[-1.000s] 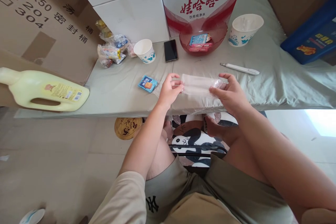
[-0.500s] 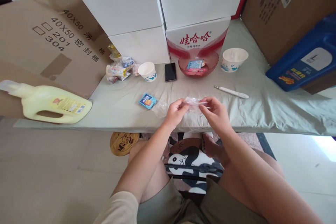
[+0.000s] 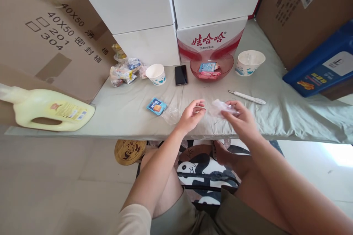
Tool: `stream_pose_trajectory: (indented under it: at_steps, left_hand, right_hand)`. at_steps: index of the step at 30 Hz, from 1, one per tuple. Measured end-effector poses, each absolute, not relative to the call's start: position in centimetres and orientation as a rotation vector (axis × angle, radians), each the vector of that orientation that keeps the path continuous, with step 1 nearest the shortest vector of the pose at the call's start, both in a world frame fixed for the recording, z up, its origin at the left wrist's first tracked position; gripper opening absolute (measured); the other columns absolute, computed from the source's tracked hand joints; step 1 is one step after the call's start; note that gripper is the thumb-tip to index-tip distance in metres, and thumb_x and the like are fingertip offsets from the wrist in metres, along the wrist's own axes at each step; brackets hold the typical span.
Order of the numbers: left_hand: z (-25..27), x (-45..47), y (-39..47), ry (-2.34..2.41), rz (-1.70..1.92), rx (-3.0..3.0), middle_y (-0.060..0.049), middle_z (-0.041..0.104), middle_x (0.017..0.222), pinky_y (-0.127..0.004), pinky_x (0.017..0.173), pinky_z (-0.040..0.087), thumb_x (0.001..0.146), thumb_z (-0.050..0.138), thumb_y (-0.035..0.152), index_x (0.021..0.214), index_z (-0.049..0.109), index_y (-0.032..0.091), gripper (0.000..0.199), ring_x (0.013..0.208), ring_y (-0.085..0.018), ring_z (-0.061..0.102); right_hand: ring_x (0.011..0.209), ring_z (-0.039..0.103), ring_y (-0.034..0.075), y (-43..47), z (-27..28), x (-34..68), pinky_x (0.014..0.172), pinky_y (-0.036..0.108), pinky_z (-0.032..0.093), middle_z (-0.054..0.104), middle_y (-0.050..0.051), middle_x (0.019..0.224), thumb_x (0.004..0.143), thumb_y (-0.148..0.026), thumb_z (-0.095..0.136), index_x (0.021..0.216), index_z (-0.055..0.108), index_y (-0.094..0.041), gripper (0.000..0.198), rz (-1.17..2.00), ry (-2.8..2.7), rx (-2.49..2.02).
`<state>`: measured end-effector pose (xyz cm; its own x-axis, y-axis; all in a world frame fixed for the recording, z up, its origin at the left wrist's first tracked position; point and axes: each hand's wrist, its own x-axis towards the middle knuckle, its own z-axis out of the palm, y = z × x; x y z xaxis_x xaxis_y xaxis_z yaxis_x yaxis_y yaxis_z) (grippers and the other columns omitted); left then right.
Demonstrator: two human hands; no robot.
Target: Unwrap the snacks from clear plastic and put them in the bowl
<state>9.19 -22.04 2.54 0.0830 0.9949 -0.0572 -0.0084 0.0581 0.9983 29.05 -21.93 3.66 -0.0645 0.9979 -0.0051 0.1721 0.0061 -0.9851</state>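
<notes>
Crumpled clear plastic film (image 3: 218,107) is pinched in my right hand (image 3: 240,117) above the front of the cloth-covered bench. My left hand (image 3: 192,115) is apart from it, fingers loosely spread and holding nothing. Left of that hand lie another piece of clear plastic wrap (image 3: 171,114) and a small blue snack packet (image 3: 156,106). A white pen-like cutter (image 3: 246,97) rests beyond my right hand. Behind the hands stands a translucent red bowl (image 3: 226,69) with blue and pink packets (image 3: 208,67) in it.
Two paper cups (image 3: 156,75) (image 3: 249,64) flank a black phone (image 3: 181,75) and the bowl. Wrapped snacks (image 3: 124,73) lie at the back left. A yellow bottle (image 3: 55,110), a blue jug (image 3: 325,66) and cardboard boxes (image 3: 52,36) border the bench (image 3: 124,117).
My hands have moved apart. The left hand has let go of the plastic, and the right hand has carried it slightly to the right. The view has shifted a little.
</notes>
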Motion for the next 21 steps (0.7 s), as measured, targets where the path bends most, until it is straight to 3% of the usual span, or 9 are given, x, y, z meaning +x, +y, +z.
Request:
stream_pose_trajectory:
  at_steps: [4, 7, 9, 12, 14, 16, 18, 21]
  left_hand:
    - [3.1, 7.5, -22.4, 1.223, 1.077, 1.245, -0.008, 0.065, 0.115, -0.029, 0.087, 0.051, 0.085, 0.064, 0.031, 0.113, 0.064, 0.021, 0.030, 0.102, -0.017, 0.064]
    - [3.5, 6.4, -22.6, 1.228, 1.095, 1.285, -0.008, 0.066, 0.110, -0.029, 0.087, 0.051, 0.085, 0.065, 0.033, 0.107, 0.065, 0.020, 0.026, 0.102, -0.018, 0.063]
    - [3.6, 6.0, -22.6, 1.240, 1.090, 1.277, -0.007, 0.067, 0.104, -0.029, 0.086, 0.050, 0.085, 0.065, 0.035, 0.104, 0.066, 0.019, 0.025, 0.098, -0.017, 0.063]
    - [3.5, 5.8, -22.2, 1.264, 1.065, 1.247, -0.005, 0.068, 0.096, -0.029, 0.085, 0.050, 0.085, 0.064, 0.038, 0.098, 0.066, 0.020, 0.022, 0.092, -0.016, 0.063]
    - [3.4, 5.8, -21.8, 1.285, 1.046, 1.221, -0.004, 0.068, 0.092, -0.030, 0.083, 0.050, 0.085, 0.064, 0.038, 0.095, 0.066, 0.020, 0.020, 0.089, -0.016, 0.063]
    - [3.4, 5.8, -21.5, 1.303, 1.027, 1.193, -0.004, 0.067, 0.088, -0.030, 0.080, 0.050, 0.084, 0.064, 0.038, 0.091, 0.066, 0.020, 0.019, 0.085, -0.016, 0.063]
    - [3.5, 5.8, -21.1, 1.309, 1.009, 1.176, -0.003, 0.067, 0.084, -0.030, 0.079, 0.049, 0.083, 0.064, 0.039, 0.088, 0.065, 0.021, 0.019, 0.082, -0.016, 0.062]
    - [3.8, 5.7, -20.8, 1.295, 0.976, 1.183, -0.003, 0.066, 0.081, -0.031, 0.078, 0.049, 0.083, 0.065, 0.040, 0.085, 0.065, 0.021, 0.019, 0.081, -0.017, 0.063]
  right_hand:
    - [0.063, 0.046, 0.014, -18.5, 6.2, 32.2, 0.060, 0.031, 0.035, 0.057, 0.000, 0.075, 0.072, -0.027, 0.077, 0.079, 0.063, -0.022, 0.016, 0.719, -1.446, -1.499]
    - [0.065, 0.044, 0.011, -13.3, 8.9, 34.3, 0.067, 0.034, 0.034, 0.057, -0.001, 0.072, 0.069, -0.013, 0.077, 0.074, 0.058, -0.021, 0.021, 0.464, -1.453, -1.711]
    - [0.074, 0.049, 0.010, -8.7, 10.4, 35.1, 0.074, 0.036, 0.035, 0.063, 0.001, 0.082, 0.071, -0.011, 0.072, 0.073, 0.053, -0.020, 0.021, 0.312, -1.468, -1.795]
    - [0.104, 0.057, 0.013, -1.6, 11.2, 35.3, 0.083, 0.036, 0.034, 0.071, 0.007, 0.104, 0.073, -0.004, 0.061, 0.066, 0.052, -0.015, 0.016, 0.348, -1.604, -1.885]
    - [0.114, 0.056, 0.012, 2.5, 10.7, 34.8, 0.079, 0.029, 0.035, 0.072, 0.007, 0.112, 0.070, 0.001, 0.058, 0.058, 0.052, -0.010, 0.018, 0.504, -1.627, -1.960]
    - [0.106, 0.060, 0.008, 5.7, 9.7, 34.2, 0.066, 0.021, 0.033, 0.073, 0.007, 0.109, 0.067, 0.006, 0.054, 0.049, 0.052, -0.005, 0.021, 0.709, -1.588, -2.061]
    - [0.085, 0.064, 0.004, 7.8, 8.4, 33.8, 0.056, 0.016, 0.027, 0.075, 0.008, 0.097, 0.062, 0.012, 0.056, 0.046, 0.054, -0.001, 0.021, 0.890, -1.533, -2.146]
    - [0.061, 0.061, 0.004, 9.2, 6.7, 33.7, 0.050, 0.015, 0.026, 0.075, 0.010, 0.079, 0.050, 0.018, 0.063, 0.048, 0.060, 0.001, 0.018, 1.043, -1.468, -2.206]
